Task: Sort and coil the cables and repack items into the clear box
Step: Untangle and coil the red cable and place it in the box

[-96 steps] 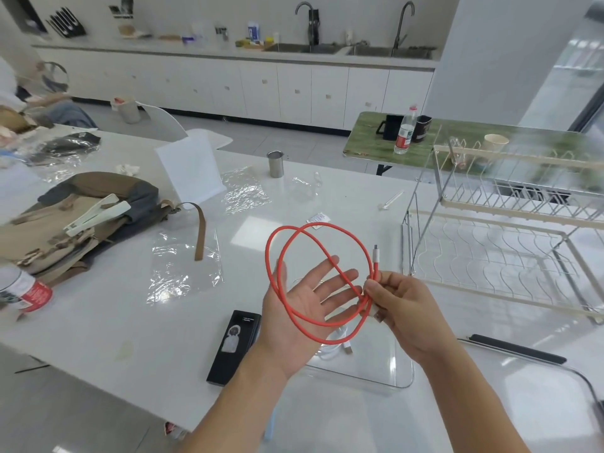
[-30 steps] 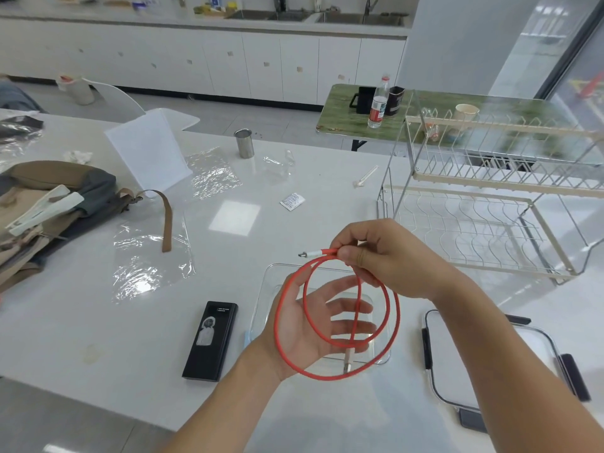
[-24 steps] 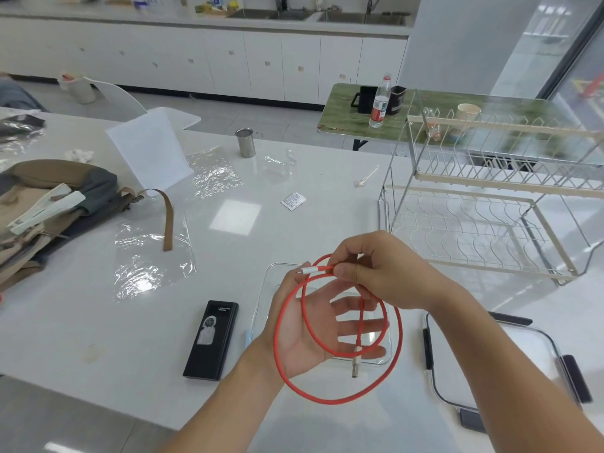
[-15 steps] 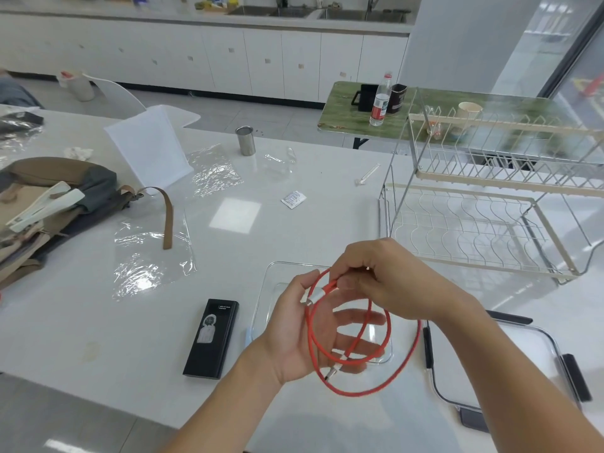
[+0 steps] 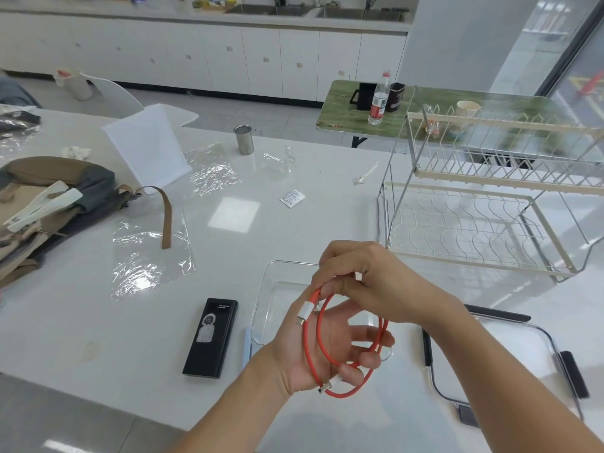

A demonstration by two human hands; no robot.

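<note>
A red cable (image 5: 310, 349) with white plugs is looped around my left hand (image 5: 330, 348), whose palm faces up and whose fingers curl over the loops. My right hand (image 5: 369, 282) sits just above it and pinches the cable near one white plug. Both hands hover over the clear box (image 5: 266, 295), which stands open on the white table. The box's clear lid (image 5: 510, 358) with black clips lies to the right. A black flat box (image 5: 210, 338) with a pale figure printed on it lies left of the clear box.
A two-tier wire dish rack (image 5: 490, 204) stands at the right. A brown and grey backpack (image 5: 49, 204) lies at the left, with clear plastic bags (image 5: 147, 256) beside it. A metal cup (image 5: 244, 139) and a small white packet (image 5: 292, 198) sit farther back.
The cable's loops have shrunk and tightened around my left hand. My right hand has brought the white plug end down onto the coil, and my left fingers have curled over it.
</note>
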